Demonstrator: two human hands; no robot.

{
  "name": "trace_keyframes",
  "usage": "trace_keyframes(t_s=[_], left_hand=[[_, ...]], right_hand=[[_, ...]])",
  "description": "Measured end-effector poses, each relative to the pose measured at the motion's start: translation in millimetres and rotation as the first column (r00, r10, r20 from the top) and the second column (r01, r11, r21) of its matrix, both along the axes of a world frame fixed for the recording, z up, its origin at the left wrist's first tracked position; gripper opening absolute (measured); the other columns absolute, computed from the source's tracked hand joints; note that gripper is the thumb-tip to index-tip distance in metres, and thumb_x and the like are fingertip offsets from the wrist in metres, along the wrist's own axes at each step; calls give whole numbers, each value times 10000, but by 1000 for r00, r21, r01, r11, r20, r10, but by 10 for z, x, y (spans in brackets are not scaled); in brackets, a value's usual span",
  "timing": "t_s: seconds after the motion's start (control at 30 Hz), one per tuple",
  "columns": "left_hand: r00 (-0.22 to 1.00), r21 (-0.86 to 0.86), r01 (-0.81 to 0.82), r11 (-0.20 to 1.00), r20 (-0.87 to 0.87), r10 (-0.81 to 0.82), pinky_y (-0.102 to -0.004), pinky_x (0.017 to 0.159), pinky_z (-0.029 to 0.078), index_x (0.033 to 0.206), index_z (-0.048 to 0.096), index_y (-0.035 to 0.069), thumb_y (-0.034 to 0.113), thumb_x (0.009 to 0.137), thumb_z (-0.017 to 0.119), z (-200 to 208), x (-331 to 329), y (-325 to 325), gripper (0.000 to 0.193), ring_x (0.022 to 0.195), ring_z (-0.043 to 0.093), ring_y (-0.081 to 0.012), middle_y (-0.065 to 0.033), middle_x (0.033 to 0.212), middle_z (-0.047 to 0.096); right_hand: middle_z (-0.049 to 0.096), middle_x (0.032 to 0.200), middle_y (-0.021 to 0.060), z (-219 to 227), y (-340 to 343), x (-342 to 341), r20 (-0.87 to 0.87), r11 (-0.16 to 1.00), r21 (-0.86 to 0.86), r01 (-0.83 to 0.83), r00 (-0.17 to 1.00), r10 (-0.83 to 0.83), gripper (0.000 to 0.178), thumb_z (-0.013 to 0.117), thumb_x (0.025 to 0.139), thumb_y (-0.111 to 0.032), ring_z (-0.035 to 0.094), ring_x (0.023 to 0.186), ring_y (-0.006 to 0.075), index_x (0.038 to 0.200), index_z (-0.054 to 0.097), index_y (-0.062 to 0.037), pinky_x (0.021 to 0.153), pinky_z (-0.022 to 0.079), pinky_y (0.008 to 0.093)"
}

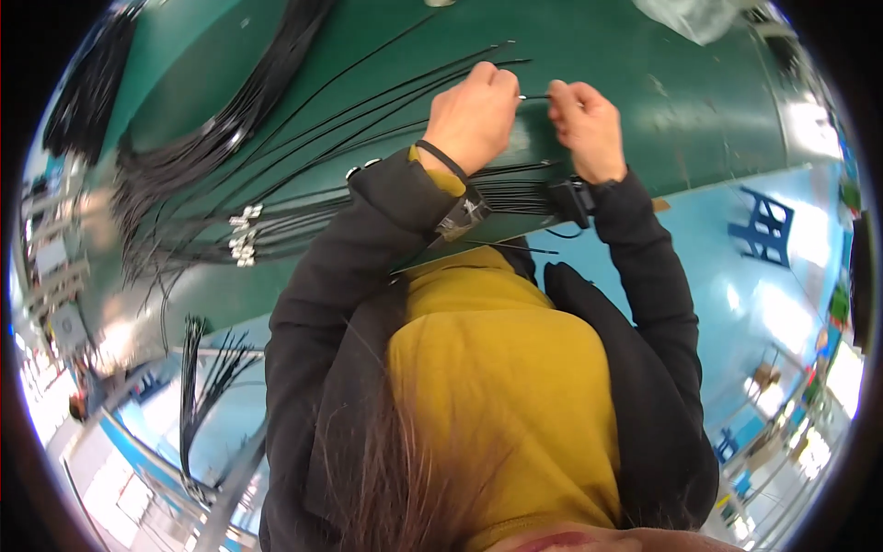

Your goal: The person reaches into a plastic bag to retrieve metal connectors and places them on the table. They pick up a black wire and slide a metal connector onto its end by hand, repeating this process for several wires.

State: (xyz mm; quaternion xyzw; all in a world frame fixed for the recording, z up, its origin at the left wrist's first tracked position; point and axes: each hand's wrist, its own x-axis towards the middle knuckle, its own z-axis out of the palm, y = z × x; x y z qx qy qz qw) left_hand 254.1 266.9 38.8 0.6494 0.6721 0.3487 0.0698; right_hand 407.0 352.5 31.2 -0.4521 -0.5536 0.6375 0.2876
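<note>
Over the green table my left hand (472,115) is closed round a thin black cable (405,127), whose length trails away to the left. A short light-coloured bit shows at its fingertips. My right hand (586,131) pinches a thin black piece (537,97) that spans the small gap between the hands. Whether this piece is the cable's own end or a separate part, I cannot tell. Several loose black cables (340,101) lie beside and beyond my left hand. Under my left wrist runs a row of black cables (515,195), with white connectors (244,235) further left.
Large bundles of black cables (267,83) lie on the green table (681,120) at the left. A clear plastic bag (694,18) sits at the far right. More cables (198,396) hang below the table's near edge. A blue stool (763,227) stands on the floor at right.
</note>
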Motion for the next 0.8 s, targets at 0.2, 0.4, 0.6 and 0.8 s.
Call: trace_keyframes(t_s=[0.2,0.4,0.6,0.8], left_hand=[[970,-174,-60,983,-242,17,-428,680,480,871,557,74,67,790,570,23,-805,-950,83,825,572,-334,-107,852,544],[923,-222,-231,947,-357,142,-405,666,447,872,608,71,59,807,596,39,-1793,-2085,67,805,563,-332,-97,875,570],[873,-348,-322,881,-469,134,-405,676,451,895,614,70,67,823,600,179,-1826,-2285,72,823,574,-331,-104,859,577],[958,-251,-176,952,-267,107,-433,662,479,892,593,77,132,844,608,244,-1261,-1097,74,804,577,-348,-126,850,565]], right_hand=[[504,666,-53,-63,109,193,12,992,-10,-122,992,122,211,609,934,-253,393,538,8,830,592,-70,440,279,165],[487,632,-46,-188,164,371,306,898,253,-359,910,278,235,614,920,-230,387,555,39,798,588,-30,491,313,211],[546,640,5,65,100,510,629,729,276,-627,691,357,277,599,914,-238,492,600,86,803,615,16,547,395,244],[614,857,75,5,438,616,-223,825,-468,-317,946,237,224,520,946,-165,513,683,106,1018,604,30,554,411,214]])
